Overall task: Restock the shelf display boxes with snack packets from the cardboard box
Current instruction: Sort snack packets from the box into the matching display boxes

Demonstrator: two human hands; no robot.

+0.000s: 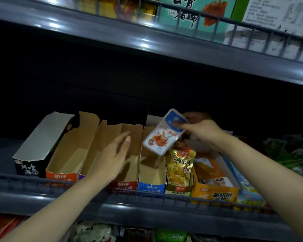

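1. The step in hand is looking like placement. The right hand (205, 132) is pinching a blue-and-white snack packet (164, 132) by its upper end, with fingers and thumb clamped on it.
2. The packet is hanging tilted directly above the blue-fronted display box (151, 188) and is not yet inside it. It is reaching out to the left of the gripping hand, its lower end pointing toward the box's open top.
3. The packet's blue is matching that box's front, so I am judging this box to be its destination.
4. The left hand (115, 154) is lying open with straight fingers over the red-fronted box (122, 185), just left of the blue-fronted one, and is holding nothing. I cannot tell whether it is touching the dividing wall.
5. The blue-fronted box is showing only bare brown card inside. A gold packet (180, 165) is standing upright just right of it.
6. The next move is calling for righting the packet and lowering it between the thin walls, keeping it from catching on the gold packet.
7. The cardboard supply box is not showing in view.
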